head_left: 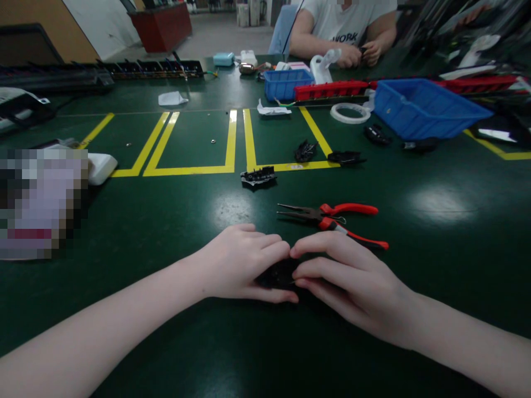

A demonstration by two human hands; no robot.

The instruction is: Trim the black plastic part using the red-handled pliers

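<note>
Big green work mat [124,309] with yellow tape lines covers the table, matte but a bit shiny under the lights. A blue plastic bin [423,108] sits toward the far right edge. Red-handled needle-nose pliers [332,217] lie just beyond the hands. Near the front edge, middle, the left hand [240,260] and right hand [348,276] are pressed together, fingers clamped around a small black plastic part [279,273], mostly hidden. It looks light, stiff, probably snappable, so I'd pinch it by the outer edges.
</note>
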